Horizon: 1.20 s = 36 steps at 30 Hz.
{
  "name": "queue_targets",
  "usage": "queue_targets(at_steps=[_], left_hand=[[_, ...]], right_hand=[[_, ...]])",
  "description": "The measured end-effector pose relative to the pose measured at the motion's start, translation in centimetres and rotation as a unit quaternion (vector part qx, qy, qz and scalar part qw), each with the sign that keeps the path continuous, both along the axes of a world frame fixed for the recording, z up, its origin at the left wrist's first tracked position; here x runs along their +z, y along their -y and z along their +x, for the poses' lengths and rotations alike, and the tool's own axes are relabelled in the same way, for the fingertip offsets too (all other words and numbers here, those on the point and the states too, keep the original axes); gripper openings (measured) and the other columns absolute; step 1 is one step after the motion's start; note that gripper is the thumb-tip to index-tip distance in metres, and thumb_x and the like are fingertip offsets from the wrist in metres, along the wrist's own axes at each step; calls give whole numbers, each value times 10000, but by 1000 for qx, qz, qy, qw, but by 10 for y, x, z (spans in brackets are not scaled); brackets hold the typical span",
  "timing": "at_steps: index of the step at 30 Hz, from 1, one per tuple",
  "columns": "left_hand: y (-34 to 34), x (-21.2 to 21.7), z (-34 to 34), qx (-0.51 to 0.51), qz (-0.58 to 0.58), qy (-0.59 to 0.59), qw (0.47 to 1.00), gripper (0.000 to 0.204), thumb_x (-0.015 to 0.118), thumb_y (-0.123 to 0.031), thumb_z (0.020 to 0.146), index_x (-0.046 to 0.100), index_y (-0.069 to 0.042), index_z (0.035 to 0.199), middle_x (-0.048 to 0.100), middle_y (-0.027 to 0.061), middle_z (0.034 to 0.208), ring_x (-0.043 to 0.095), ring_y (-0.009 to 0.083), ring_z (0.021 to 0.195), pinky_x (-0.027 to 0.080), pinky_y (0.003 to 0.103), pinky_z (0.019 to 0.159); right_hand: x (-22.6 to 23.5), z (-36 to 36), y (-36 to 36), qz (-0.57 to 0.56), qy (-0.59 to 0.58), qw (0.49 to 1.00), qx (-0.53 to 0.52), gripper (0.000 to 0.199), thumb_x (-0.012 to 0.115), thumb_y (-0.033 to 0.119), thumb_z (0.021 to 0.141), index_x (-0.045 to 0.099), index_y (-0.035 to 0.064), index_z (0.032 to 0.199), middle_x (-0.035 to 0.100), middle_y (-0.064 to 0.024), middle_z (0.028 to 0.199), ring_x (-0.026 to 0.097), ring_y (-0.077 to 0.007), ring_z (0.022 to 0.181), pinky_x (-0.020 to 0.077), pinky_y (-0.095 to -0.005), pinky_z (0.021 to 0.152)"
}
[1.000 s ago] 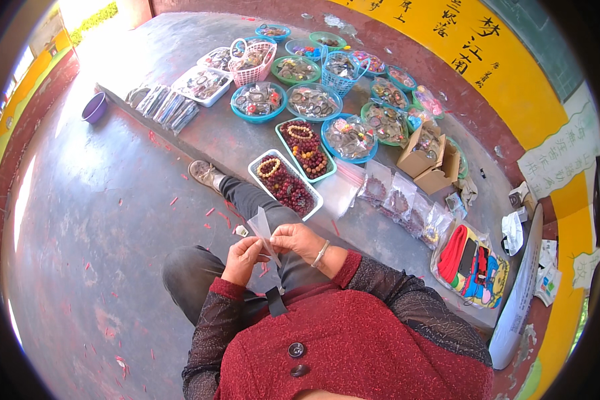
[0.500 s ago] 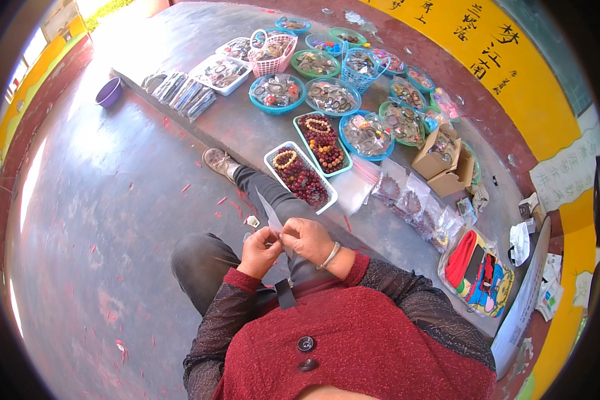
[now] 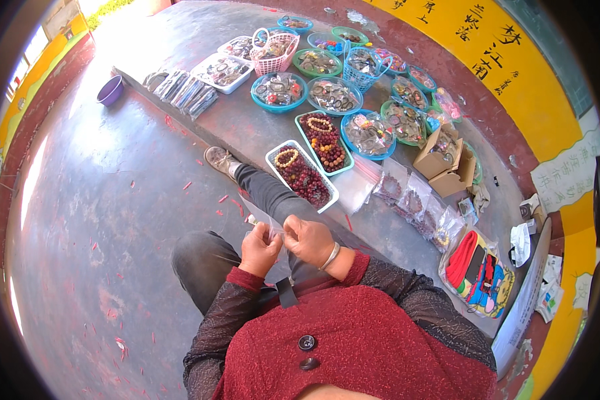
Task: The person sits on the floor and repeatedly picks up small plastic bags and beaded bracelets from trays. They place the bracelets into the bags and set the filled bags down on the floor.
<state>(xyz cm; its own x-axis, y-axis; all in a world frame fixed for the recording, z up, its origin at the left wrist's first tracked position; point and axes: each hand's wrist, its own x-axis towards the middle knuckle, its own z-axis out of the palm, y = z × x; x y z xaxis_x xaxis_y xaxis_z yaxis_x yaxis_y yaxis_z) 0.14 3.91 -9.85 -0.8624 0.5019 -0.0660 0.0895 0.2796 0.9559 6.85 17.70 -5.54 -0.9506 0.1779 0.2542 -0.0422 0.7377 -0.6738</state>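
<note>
Clear small plastic bag (image 3: 259, 217) pinched at lap height between left hand (image 3: 260, 248) and right hand (image 3: 308, 240), fingers pressed together on it — handling step, apparently opening or filling; next move calls for steady fingertip control — bead trays (image 3: 303, 175) near

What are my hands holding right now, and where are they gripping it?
Both hands, left hand and right hand, pinch something thin and pale between their fingertips, seemingly a small clear bag at its lower edge. It is too small to tell for certain.
</note>
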Motion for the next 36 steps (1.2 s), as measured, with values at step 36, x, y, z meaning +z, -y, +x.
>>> queue_targets(at_steps=[36], left_hand=[[4,-5,-2,35,-16,-99,994,147,633,-131,785,540,-35,724,571,97,564,574,194,490,448,324,475]], right_hand=[[-24,-9,7,-279,173,936,131,283,522,80,780,511,-28,1041,618,-171,909,623,-279,833,490,-347,730]])
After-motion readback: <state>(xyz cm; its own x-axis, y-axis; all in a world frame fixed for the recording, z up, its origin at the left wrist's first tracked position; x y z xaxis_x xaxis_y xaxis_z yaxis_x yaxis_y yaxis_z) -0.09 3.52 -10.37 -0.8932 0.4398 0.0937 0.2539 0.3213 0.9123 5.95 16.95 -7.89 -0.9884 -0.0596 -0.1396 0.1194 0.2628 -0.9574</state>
